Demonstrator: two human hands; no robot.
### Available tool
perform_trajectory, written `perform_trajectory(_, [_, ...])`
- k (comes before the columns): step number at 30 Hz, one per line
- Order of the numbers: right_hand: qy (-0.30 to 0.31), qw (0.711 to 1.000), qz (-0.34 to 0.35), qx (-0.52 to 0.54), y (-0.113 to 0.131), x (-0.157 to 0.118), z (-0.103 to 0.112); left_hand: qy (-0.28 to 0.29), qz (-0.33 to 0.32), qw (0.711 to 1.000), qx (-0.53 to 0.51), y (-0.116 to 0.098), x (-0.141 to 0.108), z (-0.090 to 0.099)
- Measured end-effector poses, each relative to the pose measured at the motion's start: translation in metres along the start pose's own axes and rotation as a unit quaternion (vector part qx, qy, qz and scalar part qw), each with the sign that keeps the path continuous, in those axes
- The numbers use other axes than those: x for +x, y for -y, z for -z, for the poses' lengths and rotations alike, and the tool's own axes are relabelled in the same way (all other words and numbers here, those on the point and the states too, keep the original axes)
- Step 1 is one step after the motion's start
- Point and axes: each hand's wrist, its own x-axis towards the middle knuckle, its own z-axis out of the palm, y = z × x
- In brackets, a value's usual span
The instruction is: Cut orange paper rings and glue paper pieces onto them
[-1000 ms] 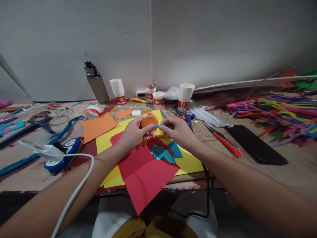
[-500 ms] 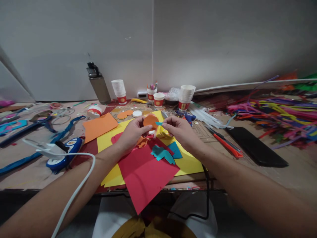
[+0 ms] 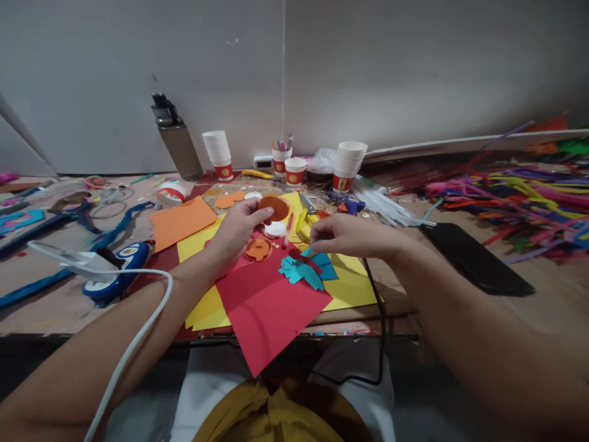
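My left hand [image 3: 242, 227] pinches an orange paper disc [image 3: 275, 209] by its near edge, above the work area. The fingers of my right hand [image 3: 334, 234] are closed together and pointing down. A small teal paper strip [image 3: 307, 252] shows at their tips. Right below lie the cut teal paper pieces [image 3: 301, 273], overlapping a red paper sheet [image 3: 271, 313]. Between my hands are a white round lid [image 3: 275, 229] and an orange cut paper ring [image 3: 258, 249]. Yellow-handled scissors [image 3: 304, 226] lie beside my right fingers.
Yellow paper [image 3: 207, 307] and an orange sheet [image 3: 181, 222] spread across the table. Stacked paper cups [image 3: 216, 147], a bottle [image 3: 179, 144] and a blue glue gun [image 3: 352, 204] stand or lie behind. A black phone [image 3: 476, 258] is right; a white cable [image 3: 147, 313] crosses my left forearm.
My right hand has moved away from the orange disc, down and slightly right over the teal pieces. My left hand still holds the disc, now tilted flatter. The view has shifted slightly.
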Motion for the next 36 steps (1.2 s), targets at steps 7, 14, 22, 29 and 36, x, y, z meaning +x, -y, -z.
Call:
perform_trajectory(7, [0.082, 0.987, -0.047, -0.127, -0.005, -0.003, 0.005, -0.001, -0.018, 1.000, -0.019, -0.001, -0.001, 0.000])
perform_trajectory(14, [0.007, 0.988, -0.037, -0.151, -0.008, -0.004, -0.002, 0.003, 0.006, 1.000, -0.006, 0.001, -0.002, -0.001])
perform_trajectory(22, [0.013, 0.991, 0.052, -0.120, 0.005, -0.010, -0.009, 0.019, 0.002, 1.000, 0.016, 0.001, -0.006, -0.004])
perform_trajectory(29, [0.039, 0.992, 0.055, -0.104, 0.004, -0.005, -0.017, 0.016, 0.014, 1.000, 0.016, 0.004, -0.005, -0.003])
perform_trajectory(36, [0.062, 0.992, 0.031, -0.102, 0.014, -0.004, -0.022, 0.020, 0.023, 1.000, 0.003, 0.002, -0.007, -0.007])
